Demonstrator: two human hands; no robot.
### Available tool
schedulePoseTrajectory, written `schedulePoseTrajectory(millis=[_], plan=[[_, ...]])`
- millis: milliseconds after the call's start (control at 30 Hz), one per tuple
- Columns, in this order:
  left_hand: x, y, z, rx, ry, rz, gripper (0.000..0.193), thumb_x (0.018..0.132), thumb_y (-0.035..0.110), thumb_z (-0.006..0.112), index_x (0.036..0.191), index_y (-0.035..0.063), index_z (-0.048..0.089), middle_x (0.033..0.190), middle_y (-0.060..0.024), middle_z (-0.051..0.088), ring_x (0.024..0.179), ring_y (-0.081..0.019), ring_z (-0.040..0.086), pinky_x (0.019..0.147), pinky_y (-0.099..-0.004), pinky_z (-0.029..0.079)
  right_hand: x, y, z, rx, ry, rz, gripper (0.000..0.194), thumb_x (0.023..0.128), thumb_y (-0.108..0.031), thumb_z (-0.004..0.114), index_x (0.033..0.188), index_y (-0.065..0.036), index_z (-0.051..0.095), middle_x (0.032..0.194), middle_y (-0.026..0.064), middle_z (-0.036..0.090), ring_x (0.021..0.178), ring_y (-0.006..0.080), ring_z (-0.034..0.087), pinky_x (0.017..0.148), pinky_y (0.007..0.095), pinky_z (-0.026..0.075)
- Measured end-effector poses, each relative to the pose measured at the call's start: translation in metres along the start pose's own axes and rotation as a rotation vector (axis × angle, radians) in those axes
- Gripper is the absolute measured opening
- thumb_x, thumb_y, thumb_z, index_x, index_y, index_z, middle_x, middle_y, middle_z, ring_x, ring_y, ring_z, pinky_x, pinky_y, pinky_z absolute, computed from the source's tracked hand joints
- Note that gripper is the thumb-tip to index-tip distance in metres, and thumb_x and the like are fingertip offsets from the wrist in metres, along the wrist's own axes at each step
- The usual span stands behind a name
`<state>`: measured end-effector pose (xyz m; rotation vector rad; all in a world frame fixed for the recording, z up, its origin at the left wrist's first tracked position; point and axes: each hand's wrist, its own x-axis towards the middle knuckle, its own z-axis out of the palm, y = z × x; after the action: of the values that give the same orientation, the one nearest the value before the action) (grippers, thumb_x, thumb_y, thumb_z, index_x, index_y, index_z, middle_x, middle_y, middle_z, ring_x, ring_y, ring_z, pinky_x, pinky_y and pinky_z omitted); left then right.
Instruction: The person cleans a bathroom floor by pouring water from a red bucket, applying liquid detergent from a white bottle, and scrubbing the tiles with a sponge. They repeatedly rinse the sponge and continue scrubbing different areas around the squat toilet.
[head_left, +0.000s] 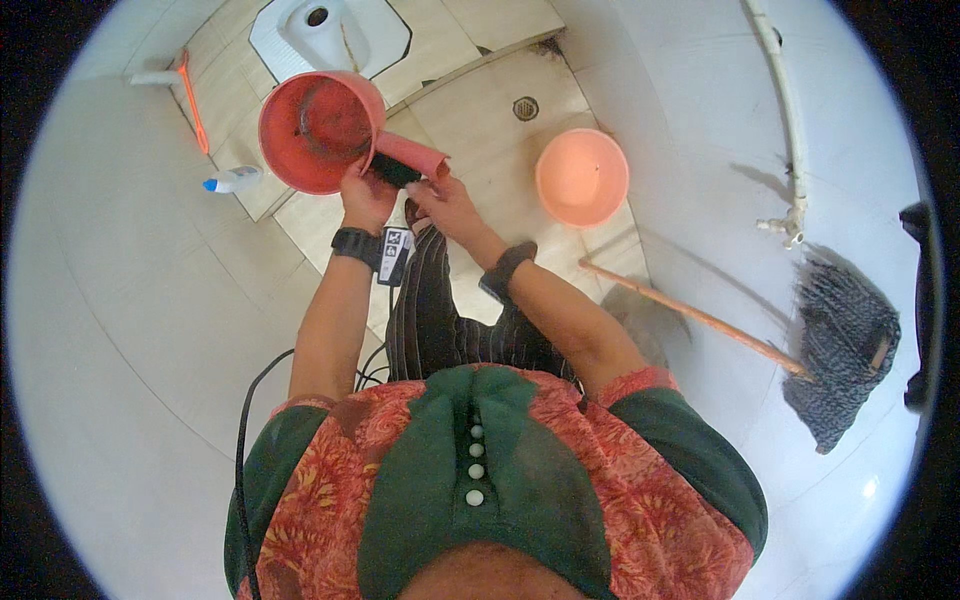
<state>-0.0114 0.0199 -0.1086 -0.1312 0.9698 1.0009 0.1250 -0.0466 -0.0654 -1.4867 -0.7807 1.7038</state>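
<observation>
A red plastic dipper (322, 127) with a hollow handle (412, 154) is held up before me, its mouth facing me and dark marks on the inside bottom. My left hand (369, 199) grips the bowl near its lower rim. The end of the handle is in my right hand (450, 206). Between the bowl and the two hands shows a dark, pad-like thing (396, 171); which hand touches it is hard to tell. Both wrists wear black bands, and a small device (394, 256) with a cable sits by the left one.
Beyond the dipper lies a white squat toilet (341, 34) on a raised tiled step. A pink basin (582, 178) stands on the floor near a drain (526, 109). To the right are a mop (840, 352) and a pipe tap (787, 225); to the left, an orange-handled brush (193, 105) and a bottle (234, 180).
</observation>
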Motion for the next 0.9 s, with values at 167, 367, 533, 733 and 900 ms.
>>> schedulePoseTrajectory(millis=[167,367,533,733,900], plan=[[0.025,-0.022,0.021,0.130,0.007,-0.062,0.029,0.090,0.021,0.039,0.105,0.0041,0.058,0.100,-0.0093,0.062,0.093,-0.0247,0.058,0.086,-0.0389,0.047,0.025,0.009,0.000,-0.726,0.365,-0.602,0.043,0.079,-0.018,0.059,0.120,-0.006,0.051,0.108,0.0195,0.059,0.097,0.0382,0.057,0.082,0.0440,0.048],[0.052,-0.036,0.024,0.237,-0.014,-0.145,0.028,0.090,0.022,0.039,0.098,0.0042,0.059,0.096,-0.0086,0.063,0.090,-0.0225,0.059,0.082,-0.0362,0.048,0.054,0.018,-0.029,-0.546,0.176,-0.486,0.035,0.078,-0.010,0.057,0.113,-0.008,0.054,0.102,0.0181,0.060,0.093,0.0377,0.059,0.079,0.0456,0.049],[0.079,-0.011,0.024,0.439,0.205,-0.036,0.031,0.087,0.024,0.038,0.099,0.0062,0.060,0.095,-0.0091,0.064,0.090,-0.0232,0.059,0.088,-0.0418,0.043,0.061,0.048,-0.063,-0.503,-0.074,-0.418,0.023,0.078,-0.014,0.056,0.100,-0.006,0.057,0.088,0.0202,0.060,0.087,0.0378,0.059,0.076,0.0441,0.049],[0.155,0.046,0.027,0.634,0.218,0.004,0.032,0.087,0.024,0.041,0.104,0.0013,0.057,0.096,-0.0148,0.064,0.090,-0.0278,0.061,0.083,-0.0461,0.047,0.084,0.128,-0.134,-0.435,0.229,-0.133,0.024,0.080,-0.021,0.057,0.095,-0.003,0.062,0.086,0.0207,0.058,0.083,0.0374,0.056,0.074,0.0451,0.046],[0.246,0.052,0.020,0.929,0.217,0.067,0.031,0.085,0.020,0.044,0.105,-0.0025,0.054,0.093,-0.0177,0.064,0.079,-0.0292,0.064,0.074,-0.0424,0.054,0.159,0.197,-0.180,-0.779,0.243,-0.144,0.027,0.081,-0.019,0.058,0.104,-0.005,0.059,0.093,0.0186,0.057,0.089,0.0357,0.056,0.077,0.0432,0.048]])
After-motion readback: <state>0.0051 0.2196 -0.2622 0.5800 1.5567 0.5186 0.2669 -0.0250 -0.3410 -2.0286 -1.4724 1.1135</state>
